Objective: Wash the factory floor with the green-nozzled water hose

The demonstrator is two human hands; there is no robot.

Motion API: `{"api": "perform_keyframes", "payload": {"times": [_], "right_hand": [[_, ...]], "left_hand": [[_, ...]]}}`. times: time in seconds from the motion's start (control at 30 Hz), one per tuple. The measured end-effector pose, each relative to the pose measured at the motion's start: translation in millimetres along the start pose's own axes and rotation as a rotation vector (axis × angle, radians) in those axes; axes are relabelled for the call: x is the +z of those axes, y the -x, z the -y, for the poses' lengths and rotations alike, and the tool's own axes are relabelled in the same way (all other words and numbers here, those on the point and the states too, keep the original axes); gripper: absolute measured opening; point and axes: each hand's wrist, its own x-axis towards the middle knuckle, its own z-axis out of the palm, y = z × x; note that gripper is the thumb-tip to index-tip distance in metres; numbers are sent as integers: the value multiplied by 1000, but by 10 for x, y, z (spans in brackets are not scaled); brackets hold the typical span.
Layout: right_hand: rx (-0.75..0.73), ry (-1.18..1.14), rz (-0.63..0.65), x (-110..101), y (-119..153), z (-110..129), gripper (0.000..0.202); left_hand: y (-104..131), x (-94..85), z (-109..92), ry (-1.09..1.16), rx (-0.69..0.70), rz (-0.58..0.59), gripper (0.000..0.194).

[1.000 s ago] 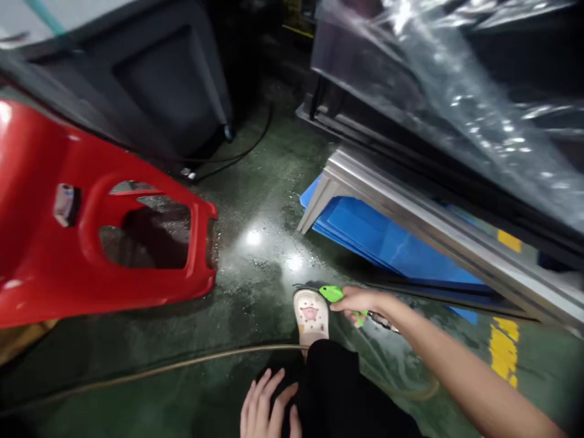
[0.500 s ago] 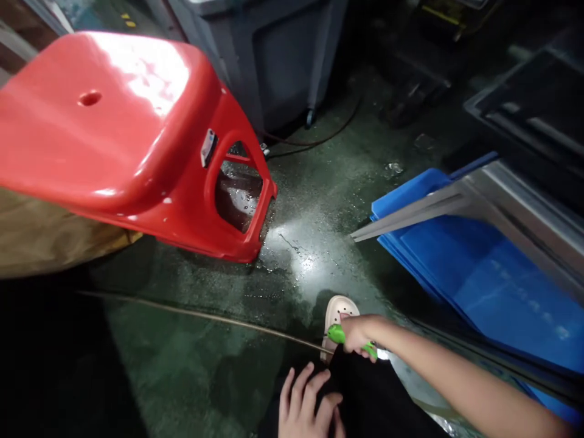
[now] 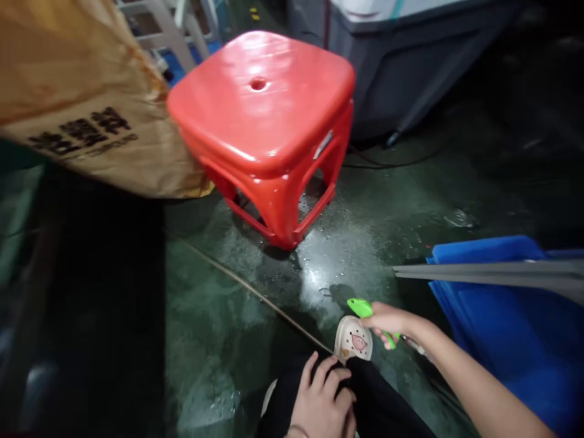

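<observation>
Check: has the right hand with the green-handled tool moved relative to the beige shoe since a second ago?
No. The right hand stays closed on the green-handled tool just above the beige shoe; only the camera swung.

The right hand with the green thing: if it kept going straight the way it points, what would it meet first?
Probably bare wet floor. The right hand and its green tool aim up-left, above the pale shoe. Further along stands the red stool, though depth is hard to judge.

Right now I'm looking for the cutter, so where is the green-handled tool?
The green-handled tool is low and right of centre in the head view, gripped in the right hand just above the pale sandal.
</observation>
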Motion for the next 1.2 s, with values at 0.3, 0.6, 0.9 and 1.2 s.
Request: {"api": "perform_keyframes", "payload": {"times": [0.3,0.6,0.9,1.2], "right_hand": [[-152,452,199,946,-288,968,26],[-169,748,333,1026,-334,1387,26],[-245,1187,186,789,-141,1364,14],[-420,1486,249,1462,-85,1180,39]], "left_hand": [[209,14,17,-83,-53,32,10],[402,-91,65,-229,-110,-200,12],[519,-416,66,-295,-410,-293,3],[863,-1347,-100,-120,-1130,-413,19]]}}
